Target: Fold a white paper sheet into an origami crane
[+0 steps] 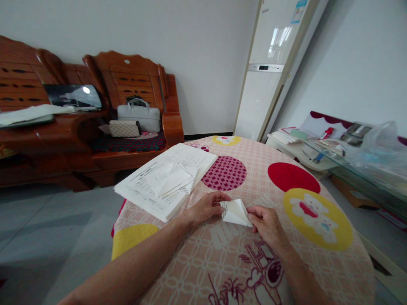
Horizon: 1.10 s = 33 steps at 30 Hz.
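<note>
A small folded piece of white paper (pixel 235 212), with print showing on its left part, is held between my two hands just over the patterned tablecloth. My left hand (pixel 207 208) pinches its left edge with thumb and fingers. At the right corner, my right hand (pixel 265 222) grips the paper between thumb and fingers. Beyond my left forearm lies a stack of printed sheets (pixel 152 180), with several folded white paper pieces (pixel 176 180) on top of it.
The round table (pixel 190 262) has a pink cloth with coloured circles. Behind stand wooden chairs (pixel 127 80) with a grey bag (pixel 149 117) and a tall white cabinet unit (pixel 259 93). At right, a glass-topped stand (pixel 359 173) holds papers and a plastic bag (pixel 378 144).
</note>
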Each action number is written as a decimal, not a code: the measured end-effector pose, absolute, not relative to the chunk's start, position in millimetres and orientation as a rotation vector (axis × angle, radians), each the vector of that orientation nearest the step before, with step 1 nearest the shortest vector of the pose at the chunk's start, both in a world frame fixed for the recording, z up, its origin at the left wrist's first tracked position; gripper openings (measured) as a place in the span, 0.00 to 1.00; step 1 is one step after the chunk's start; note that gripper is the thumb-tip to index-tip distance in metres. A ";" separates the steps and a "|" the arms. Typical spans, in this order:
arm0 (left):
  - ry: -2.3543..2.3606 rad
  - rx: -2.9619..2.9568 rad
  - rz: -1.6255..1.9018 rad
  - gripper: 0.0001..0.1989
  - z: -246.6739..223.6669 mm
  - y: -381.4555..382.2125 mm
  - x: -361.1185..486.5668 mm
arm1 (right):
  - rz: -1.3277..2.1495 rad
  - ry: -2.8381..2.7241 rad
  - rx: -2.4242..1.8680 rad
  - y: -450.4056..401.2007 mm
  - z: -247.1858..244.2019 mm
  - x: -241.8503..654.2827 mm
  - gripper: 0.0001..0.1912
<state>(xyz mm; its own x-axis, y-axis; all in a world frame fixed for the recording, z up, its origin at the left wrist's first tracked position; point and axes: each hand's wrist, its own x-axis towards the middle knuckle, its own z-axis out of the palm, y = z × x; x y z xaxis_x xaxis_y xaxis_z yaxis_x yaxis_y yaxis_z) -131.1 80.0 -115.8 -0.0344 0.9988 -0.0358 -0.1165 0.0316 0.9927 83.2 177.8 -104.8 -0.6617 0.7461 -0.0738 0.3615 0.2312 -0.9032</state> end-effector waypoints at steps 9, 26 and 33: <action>1.617 1.634 1.034 0.18 -101.4 74.8 -116.3 | 1.535 -2.057 -1.039 178.9 -106.9 82.6 0.13; 1.506 1.738 0.972 0.08 -104.7 74.0 -117.8 | 1.354 -2.182 -0.998 182.4 -112.2 86.3 0.11; 1.566 1.980 0.918 0.18 -109.9 68.0 -111.6 | 1.455 -2.152 -1.069 179.7 -98.1 88.5 0.10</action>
<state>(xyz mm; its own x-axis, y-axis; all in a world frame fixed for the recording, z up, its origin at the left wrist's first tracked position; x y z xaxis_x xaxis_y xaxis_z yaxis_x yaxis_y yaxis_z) -111.6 68.0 -109.9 0.1329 0.9660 0.2217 0.6652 -0.2527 0.7026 88.5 179.7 -98.1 -0.6634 0.7363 -0.1330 0.3979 0.1966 -0.8961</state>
